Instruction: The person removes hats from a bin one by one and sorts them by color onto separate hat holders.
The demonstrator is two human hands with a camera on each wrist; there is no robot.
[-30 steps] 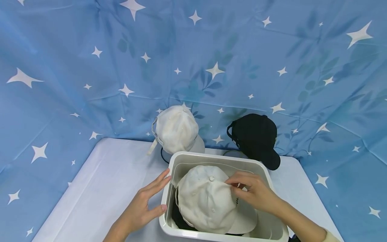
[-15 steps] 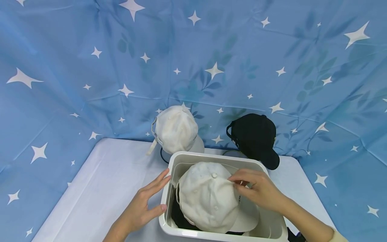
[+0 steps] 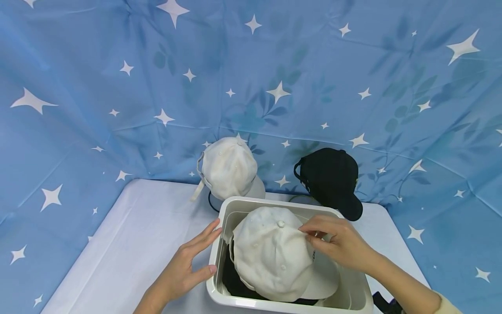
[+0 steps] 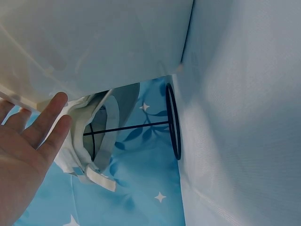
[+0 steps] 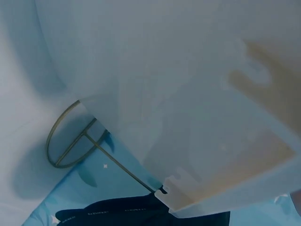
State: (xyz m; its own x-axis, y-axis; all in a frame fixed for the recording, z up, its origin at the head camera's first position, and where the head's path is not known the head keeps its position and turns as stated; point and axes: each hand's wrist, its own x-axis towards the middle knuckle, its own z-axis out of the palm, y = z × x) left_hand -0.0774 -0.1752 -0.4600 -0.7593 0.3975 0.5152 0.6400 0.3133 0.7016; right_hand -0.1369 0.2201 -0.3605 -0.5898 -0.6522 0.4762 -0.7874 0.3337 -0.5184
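A white baseball cap [image 3: 272, 257] sits in the off-white plastic bin [image 3: 290, 306], over something black [image 3: 235, 279] at the bottom. My right hand [image 3: 341, 244] reaches over the bin's right side and pinches the cap's crown between thumb and fingertips, near the top button. My left hand [image 3: 182, 261] lies against the bin's left rim, fingers extended and thumb at the edge. In the left wrist view, the straight fingers of the left hand [image 4: 28, 146] reach up beside the bin wall [image 4: 103, 47]. The right wrist view looks at the bin's outer wall [image 5: 141, 70], with the hand mostly hidden.
Behind the bin, another white cap [image 3: 229, 168] hangs on a wire stand [image 4: 174, 122] at the back left. A black cap [image 3: 329, 181] is on a second wire stand [image 5: 70, 136] at the back right. Beyond the white-covered table [image 3: 137, 244] hangs a blue starry curtain [image 3: 157, 87].
My right hand has lifted the white cap's crown slightly, shifting it up and to the right inside the bin. The left hand has stayed at the rim.
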